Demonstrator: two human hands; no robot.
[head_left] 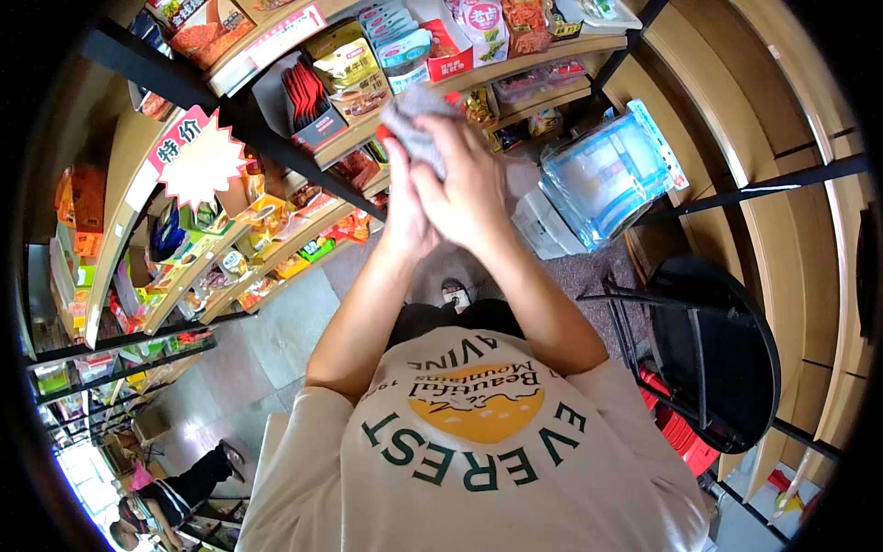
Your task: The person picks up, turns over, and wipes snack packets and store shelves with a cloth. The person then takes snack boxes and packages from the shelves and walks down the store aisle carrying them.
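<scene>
A grey cloth [421, 124] is bunched up between my two hands, in front of the snack shelves. My right hand [460, 179] presses over it with the fingers bent round its side. Against the palm of the right one lies my left hand [407, 198], closed on the cloth from the left, its fingers partly hidden. A small red patch shows at the left fingertips; I cannot tell whether it is held or belongs to the shelf behind.
Packed snack shelves [515, 66] stand ahead and to the left, with a price sign [198, 161]. To the right are a blue-and-clear plastic package [607, 175], a black round stool [713, 354], red baskets [685, 437] and wooden shelves [773, 212]. Another person [175, 506] is at lower left.
</scene>
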